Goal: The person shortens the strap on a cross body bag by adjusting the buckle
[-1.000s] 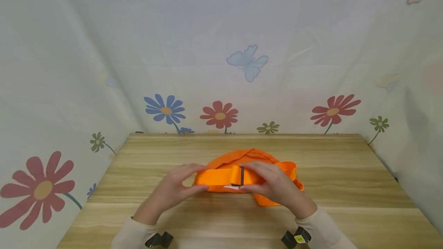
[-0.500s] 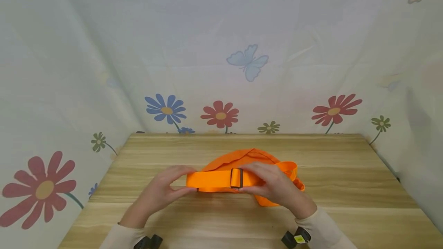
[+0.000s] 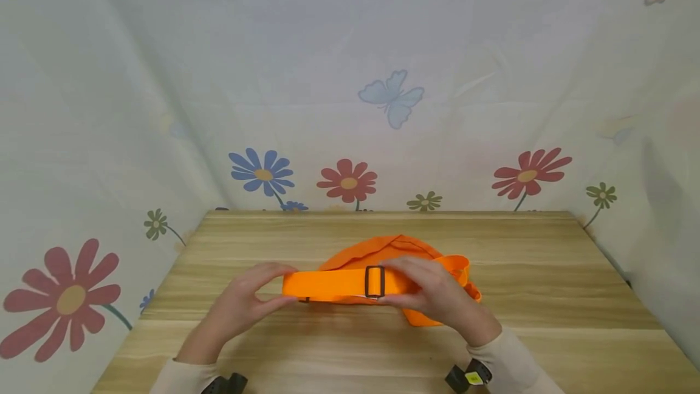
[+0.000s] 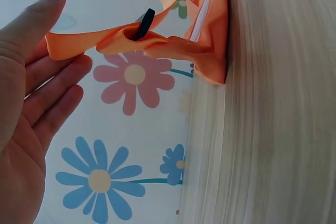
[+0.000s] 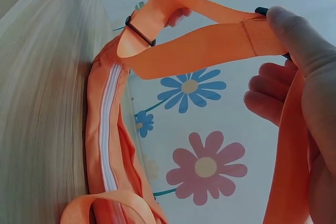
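An orange waist bag (image 3: 383,249) lies on the table, its white zipper (image 5: 106,129) facing up in the right wrist view. Above its near side, a flat orange strap (image 3: 325,285) is stretched between both hands. My left hand (image 3: 237,306) pinches the folded left end of the strap between thumb and fingers. My right hand (image 3: 440,293) pinches the strap at a black slide buckle (image 3: 367,283), with the thumb on the buckle's edge in the right wrist view. A second black buckle (image 5: 140,31) sits on the strap near the bag.
Loose strap loops (image 3: 456,265) stick out at the bag's right. The wood-grain table (image 3: 547,266) ends at a pale flower-printed curtain (image 3: 448,157) at the back and sides. Each wrist wears a small black camera (image 3: 456,377).
My left hand has moved left, drawing out a longer, flatter length of strap. The buckle by my right hand now lies flat and shows its full frame. My right hand has barely moved.
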`<act>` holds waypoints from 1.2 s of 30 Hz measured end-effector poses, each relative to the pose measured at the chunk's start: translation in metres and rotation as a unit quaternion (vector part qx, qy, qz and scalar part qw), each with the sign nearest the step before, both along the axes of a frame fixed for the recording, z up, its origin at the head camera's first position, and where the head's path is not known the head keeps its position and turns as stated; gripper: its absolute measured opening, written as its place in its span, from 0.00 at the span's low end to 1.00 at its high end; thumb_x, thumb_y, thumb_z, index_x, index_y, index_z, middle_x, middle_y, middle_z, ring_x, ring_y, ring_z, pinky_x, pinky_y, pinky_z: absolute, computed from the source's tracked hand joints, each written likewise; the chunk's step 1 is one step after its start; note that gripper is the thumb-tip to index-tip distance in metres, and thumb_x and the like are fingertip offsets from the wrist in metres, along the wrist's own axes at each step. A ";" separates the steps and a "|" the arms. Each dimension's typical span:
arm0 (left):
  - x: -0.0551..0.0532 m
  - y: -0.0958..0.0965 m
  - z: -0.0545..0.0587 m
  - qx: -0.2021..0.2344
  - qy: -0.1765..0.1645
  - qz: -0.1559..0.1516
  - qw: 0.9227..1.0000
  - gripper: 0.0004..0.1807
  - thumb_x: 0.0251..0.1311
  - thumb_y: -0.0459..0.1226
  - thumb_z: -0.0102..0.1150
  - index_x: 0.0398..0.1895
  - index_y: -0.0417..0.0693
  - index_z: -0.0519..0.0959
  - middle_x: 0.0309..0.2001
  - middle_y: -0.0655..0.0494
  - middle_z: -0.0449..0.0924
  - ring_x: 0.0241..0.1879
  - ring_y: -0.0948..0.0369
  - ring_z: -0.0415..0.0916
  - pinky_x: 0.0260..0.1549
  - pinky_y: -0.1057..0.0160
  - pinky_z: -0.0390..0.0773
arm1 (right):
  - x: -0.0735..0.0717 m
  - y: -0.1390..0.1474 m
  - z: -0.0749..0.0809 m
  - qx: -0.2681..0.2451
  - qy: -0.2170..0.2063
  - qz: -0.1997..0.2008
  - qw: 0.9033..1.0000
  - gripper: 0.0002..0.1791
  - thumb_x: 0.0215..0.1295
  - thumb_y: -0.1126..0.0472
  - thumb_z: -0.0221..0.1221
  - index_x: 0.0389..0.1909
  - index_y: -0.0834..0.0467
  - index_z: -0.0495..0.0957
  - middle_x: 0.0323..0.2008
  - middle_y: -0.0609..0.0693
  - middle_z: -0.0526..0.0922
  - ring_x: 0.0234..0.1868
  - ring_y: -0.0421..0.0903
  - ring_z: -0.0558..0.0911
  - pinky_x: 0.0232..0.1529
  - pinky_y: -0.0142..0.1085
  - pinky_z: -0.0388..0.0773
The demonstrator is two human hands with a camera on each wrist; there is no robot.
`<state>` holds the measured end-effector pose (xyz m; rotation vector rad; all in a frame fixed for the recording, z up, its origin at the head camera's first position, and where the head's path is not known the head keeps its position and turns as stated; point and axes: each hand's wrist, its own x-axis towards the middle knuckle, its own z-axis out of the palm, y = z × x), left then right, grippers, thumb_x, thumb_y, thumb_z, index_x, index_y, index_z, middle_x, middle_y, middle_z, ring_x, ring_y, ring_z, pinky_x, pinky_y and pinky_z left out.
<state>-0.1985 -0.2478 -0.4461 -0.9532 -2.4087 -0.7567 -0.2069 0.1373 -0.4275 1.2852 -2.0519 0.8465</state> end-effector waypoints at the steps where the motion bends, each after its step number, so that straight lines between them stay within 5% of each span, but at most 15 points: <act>1: 0.000 -0.001 0.000 -0.005 -0.008 0.003 1.000 0.28 0.51 0.37 0.85 0.58 0.54 0.87 0.56 0.60 0.90 0.55 0.57 0.88 0.55 0.54 0.89 | -0.001 -0.001 0.000 -0.001 0.004 0.003 1.000 0.33 0.51 0.57 0.84 0.59 0.59 0.84 0.50 0.51 0.91 0.45 0.46 0.90 0.50 0.32 0.89; 7: -0.002 0.004 0.005 -0.046 -0.068 0.010 0.997 0.30 0.57 0.44 0.83 0.64 0.56 0.84 0.61 0.62 0.88 0.60 0.56 0.86 0.59 0.47 0.87 | -0.001 -0.005 0.001 -0.009 0.010 0.010 1.000 0.30 0.57 0.55 0.81 0.59 0.60 0.84 0.49 0.52 0.92 0.45 0.47 0.90 0.53 0.34 0.89; 10: -0.003 0.014 0.010 -0.051 -0.085 -0.012 0.995 0.34 0.56 0.46 0.83 0.67 0.56 0.82 0.64 0.61 0.86 0.62 0.55 0.84 0.61 0.46 0.86 | 0.000 -0.006 0.002 -0.001 -0.002 -0.002 1.000 0.29 0.60 0.52 0.80 0.59 0.59 0.84 0.50 0.51 0.92 0.47 0.47 0.90 0.55 0.36 0.89; 16: -0.004 0.047 0.021 -0.041 -0.108 -0.075 0.990 0.36 0.59 0.48 0.81 0.69 0.51 0.80 0.66 0.56 0.85 0.65 0.53 0.83 0.63 0.47 0.85 | 0.003 -0.009 0.005 0.021 -0.031 -0.023 0.999 0.33 0.53 0.55 0.83 0.60 0.57 0.84 0.51 0.49 0.92 0.48 0.46 0.90 0.53 0.40 0.90; 25: -0.005 0.102 0.022 0.000 -0.143 -0.110 0.984 0.34 0.62 0.46 0.79 0.70 0.49 0.78 0.64 0.55 0.85 0.61 0.55 0.84 0.62 0.51 0.86 | 0.003 -0.011 0.004 0.010 -0.018 -0.003 1.000 0.33 0.53 0.55 0.82 0.60 0.57 0.84 0.52 0.48 0.91 0.50 0.47 0.91 0.54 0.35 0.89; 36: -0.005 0.111 0.015 0.074 -0.160 -0.061 0.983 0.24 0.64 0.42 0.78 0.61 0.48 0.85 0.58 0.57 0.89 0.59 0.56 0.86 0.63 0.49 0.85 | 0.002 -0.001 0.004 0.033 -0.022 -0.034 0.999 0.30 0.61 0.52 0.79 0.61 0.58 0.84 0.53 0.49 0.91 0.52 0.47 0.90 0.54 0.37 0.89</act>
